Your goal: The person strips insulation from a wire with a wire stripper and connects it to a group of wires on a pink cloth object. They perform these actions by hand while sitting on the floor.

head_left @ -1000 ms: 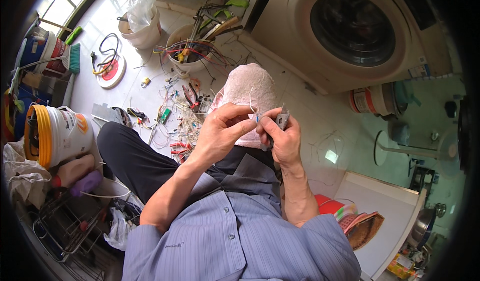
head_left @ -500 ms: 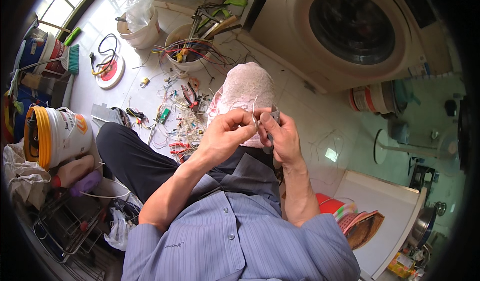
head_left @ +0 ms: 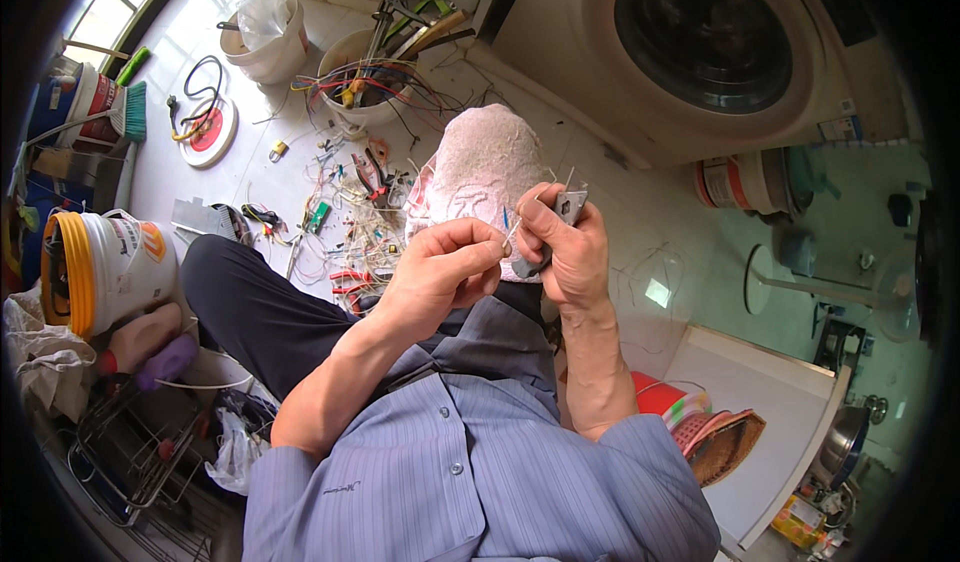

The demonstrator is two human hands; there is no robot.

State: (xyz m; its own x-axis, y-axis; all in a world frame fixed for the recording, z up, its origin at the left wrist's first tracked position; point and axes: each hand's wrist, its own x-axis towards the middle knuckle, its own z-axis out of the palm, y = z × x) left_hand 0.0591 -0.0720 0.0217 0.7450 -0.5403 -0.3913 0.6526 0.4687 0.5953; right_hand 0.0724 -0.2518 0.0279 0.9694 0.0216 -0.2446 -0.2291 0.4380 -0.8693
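Note:
My left hand (head_left: 437, 274) pinches a thin white wire (head_left: 510, 234) between thumb and fingertips, below a small blue piece (head_left: 506, 218) that I cannot make out. My right hand (head_left: 568, 252) is closed round a grey metal tool (head_left: 569, 205), which looks like a utility knife, its upper end sticking up past the thumb. Both hands are over a pink towel (head_left: 480, 152) draped on my knee. On the floor just beyond lie tangled wires (head_left: 335, 212), pliers (head_left: 375, 182) and a green circuit board (head_left: 319, 216).
Buckets with tools and wires (head_left: 365, 102) stand ahead, near a washing machine (head_left: 560, 62). At my left are a yellow-rimmed bucket (head_left: 110, 282), a broom (head_left: 134, 112) and a wire rack (head_left: 130, 432). At lower right are a pale board (head_left: 760, 422) and a woven item (head_left: 725, 442).
My right hand has moved up and slightly right, with more of the tool showing. My left hand stays lower, pinching the wire. The surroundings have shifted slightly up and left in the picture.

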